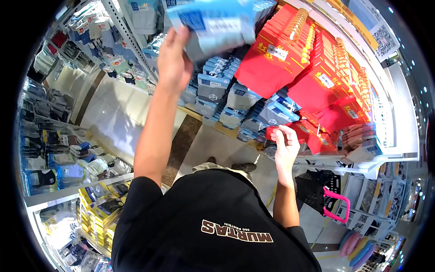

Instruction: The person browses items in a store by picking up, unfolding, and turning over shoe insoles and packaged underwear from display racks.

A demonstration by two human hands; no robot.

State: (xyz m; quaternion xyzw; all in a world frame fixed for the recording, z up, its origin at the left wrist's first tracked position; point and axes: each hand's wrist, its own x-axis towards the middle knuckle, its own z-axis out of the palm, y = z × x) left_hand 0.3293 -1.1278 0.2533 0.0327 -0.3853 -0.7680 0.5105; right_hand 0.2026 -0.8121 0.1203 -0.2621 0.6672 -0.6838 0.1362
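Observation:
High up at the shelf front, my left hand (174, 61) grips a blue-and-grey clothing pack (213, 27) with a white label, slightly blurred. Thumb and fingers are closed on its left edge. My right hand (285, 147) is lower and to the right, its fingers pinched at a small red piece (271, 133) of what looks like cloth or packaging. Whether that piece belongs to a hanging pack I cannot tell. Red packs (274, 56) with gold lettering hang above the right hand. Rows of blue-and-grey packs (213, 86) hang between the two hands.
A black shopping basket (312, 188) with a pink handle (337, 206) stands at the right on the floor. Shelves of packed goods (68, 170) line the left side, with yellow packs (97, 208) below. A white shelf edge (394, 158) juts out at the right.

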